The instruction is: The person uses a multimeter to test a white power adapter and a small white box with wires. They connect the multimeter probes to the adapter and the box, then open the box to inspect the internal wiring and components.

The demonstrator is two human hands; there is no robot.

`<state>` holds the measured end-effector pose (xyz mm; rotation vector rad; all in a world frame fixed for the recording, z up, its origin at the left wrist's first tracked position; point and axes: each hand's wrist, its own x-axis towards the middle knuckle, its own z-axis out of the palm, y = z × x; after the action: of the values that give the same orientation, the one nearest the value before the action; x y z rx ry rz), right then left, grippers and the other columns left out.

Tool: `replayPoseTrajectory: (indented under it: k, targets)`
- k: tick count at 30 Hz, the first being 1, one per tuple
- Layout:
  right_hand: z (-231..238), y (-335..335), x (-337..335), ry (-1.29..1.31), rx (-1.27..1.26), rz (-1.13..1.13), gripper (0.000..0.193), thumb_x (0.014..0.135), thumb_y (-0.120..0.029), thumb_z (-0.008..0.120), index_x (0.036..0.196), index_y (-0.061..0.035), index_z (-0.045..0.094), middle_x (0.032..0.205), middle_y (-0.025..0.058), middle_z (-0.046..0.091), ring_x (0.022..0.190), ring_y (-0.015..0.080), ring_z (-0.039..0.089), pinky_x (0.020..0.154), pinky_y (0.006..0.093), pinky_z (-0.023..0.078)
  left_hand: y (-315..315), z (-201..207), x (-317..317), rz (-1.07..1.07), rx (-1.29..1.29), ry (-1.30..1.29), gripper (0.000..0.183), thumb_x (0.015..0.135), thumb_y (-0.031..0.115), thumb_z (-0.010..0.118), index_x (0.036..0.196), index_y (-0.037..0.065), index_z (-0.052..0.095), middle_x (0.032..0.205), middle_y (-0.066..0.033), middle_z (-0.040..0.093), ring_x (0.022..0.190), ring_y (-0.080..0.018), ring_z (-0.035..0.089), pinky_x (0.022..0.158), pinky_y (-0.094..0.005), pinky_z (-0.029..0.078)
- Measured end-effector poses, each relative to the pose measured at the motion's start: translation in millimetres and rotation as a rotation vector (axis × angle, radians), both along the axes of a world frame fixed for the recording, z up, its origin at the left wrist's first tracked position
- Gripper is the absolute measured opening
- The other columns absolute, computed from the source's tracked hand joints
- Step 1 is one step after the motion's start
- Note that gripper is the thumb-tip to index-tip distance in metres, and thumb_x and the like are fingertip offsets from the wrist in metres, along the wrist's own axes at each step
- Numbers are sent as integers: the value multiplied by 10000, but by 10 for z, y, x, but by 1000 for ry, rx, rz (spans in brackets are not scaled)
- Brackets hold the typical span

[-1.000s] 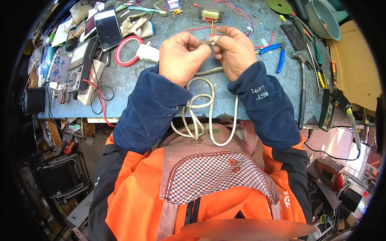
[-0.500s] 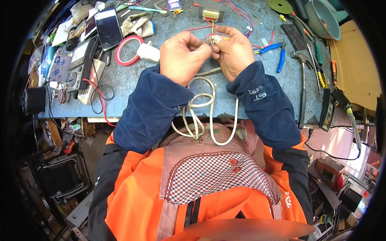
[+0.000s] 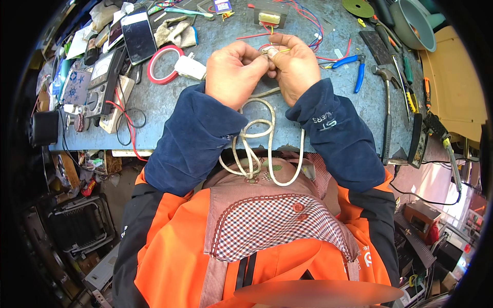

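My left hand [image 3: 233, 74] and my right hand [image 3: 298, 66] meet above the bench, fingertips pinched together. Between the right thumb and fingers is a small light-coloured wired part [image 3: 265, 50], mostly hidden now. The left thumb and fingertips are closed right against it; what they grip is covered. Just beyond stands a small transformer [image 3: 269, 19] with a pale yellow wrapped coil, and red and yellow wires run from it toward my fingers. A dirty white cord [image 3: 271, 120] emerges below my hands, loops on the bench and hangs over its front edge onto my apron.
Left of my hands lie a white plug-like block [image 3: 190, 67], a red tape roll [image 3: 150, 66], a work glove [image 3: 177, 33], a phone [image 3: 138, 36] and an analog multimeter [image 3: 100, 84]. On the right are blue-handled cutters [image 3: 359, 74], a hammer [image 3: 387, 102] and a grey bowl [image 3: 413, 25].
My right hand has turned slightly and its thumb has shifted left, now covering more of the small part. The left hand has barely moved.
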<state>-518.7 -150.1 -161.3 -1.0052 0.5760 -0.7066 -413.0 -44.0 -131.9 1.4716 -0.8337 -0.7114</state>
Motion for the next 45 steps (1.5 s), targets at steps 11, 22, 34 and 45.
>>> replayPoseTrajectory:
  k: [11,22,34,45]
  targets:
    - [-4,-75,-48,-136,91,61,173,1038,-52,625,1189,9,680,995,66,700,847,156,636,777,313,526,-56,-129,158,0,-89,97,165,971,107,782,1085,-9,759,895,-43,747,777,-92,692,659,-254,567]
    - [-21,-99,-22,-168,89,44,213,983,-12,660,1194,7,638,952,66,678,744,133,616,652,285,495,-133,-173,261,-66,-13,339,102,956,111,762,958,26,705,870,-49,723,761,-139,698,717,-293,579]
    - [-8,-81,-18,-148,86,12,310,953,-3,668,1253,7,591,927,70,669,714,133,593,646,285,459,-168,-169,183,-36,-45,439,135,904,60,789,893,-9,673,801,-85,722,669,-136,663,636,-273,550]
    - [75,-115,-111,64,-168,177,377,961,-60,723,1310,26,608,971,52,706,748,109,608,678,253,484,-54,-203,353,-138,43,-25,116,949,81,795,970,-25,754,825,-42,726,709,-97,637,644,-268,533]
